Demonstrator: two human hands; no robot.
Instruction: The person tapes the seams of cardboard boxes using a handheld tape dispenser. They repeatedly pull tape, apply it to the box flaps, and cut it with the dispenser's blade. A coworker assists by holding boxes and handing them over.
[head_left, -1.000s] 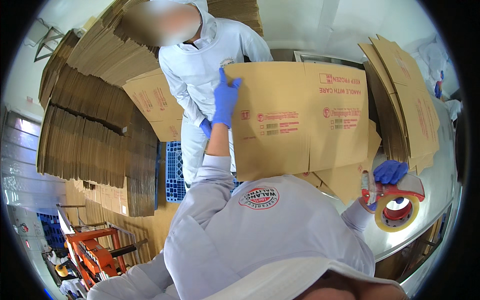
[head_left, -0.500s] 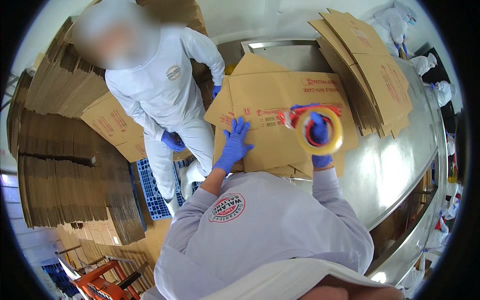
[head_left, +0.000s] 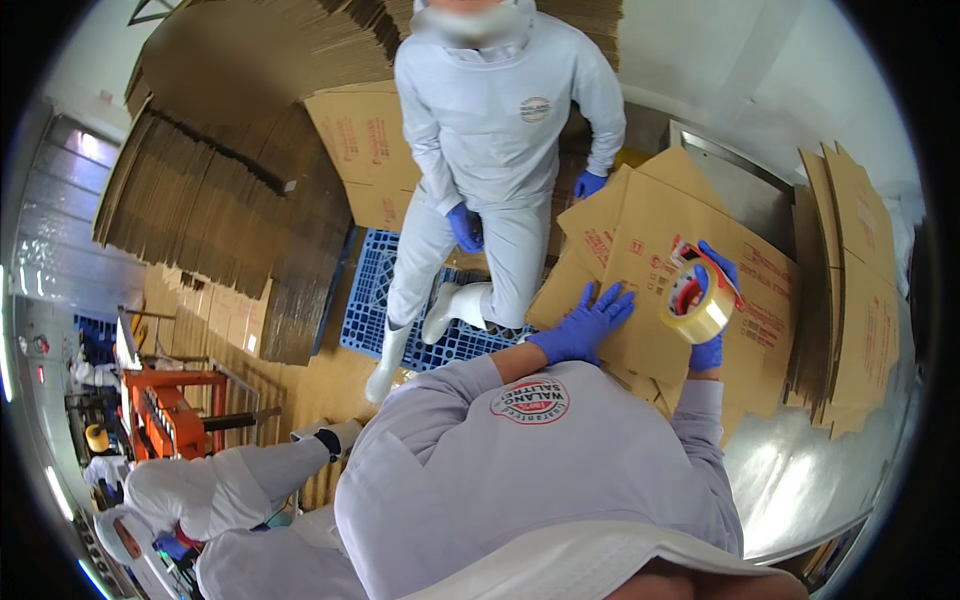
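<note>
My left hand (head_left: 588,325), in a blue glove, lies on the near left part of a flattened brown carton (head_left: 640,265), fingers spread. In my right hand (head_left: 727,266), also gloved in blue, is a red tape dispenser (head_left: 684,252) carrying a wide roll of clear yellowish tape (head_left: 698,312). The dispenser is over the carton's right part; whether it touches the cardboard I cannot tell. More flattened cartons lie beneath the top one at differing angles. Part of the right hand is hidden behind the roll.
A co-worker (head_left: 490,130) in white stands ahead on a blue plastic pallet (head_left: 375,295). Tall stacks of flattened cartons (head_left: 200,195) rise at the left. More cartons (head_left: 862,290) lean on the metal table (head_left: 790,490) at right. Orange equipment (head_left: 170,410) and people in white (head_left: 230,490) are lower left.
The view has swung left, so the table and co-worker appear farther right, and people at lower left have come into sight. My right hand still holds the tape dispenser, now turned differently.
</note>
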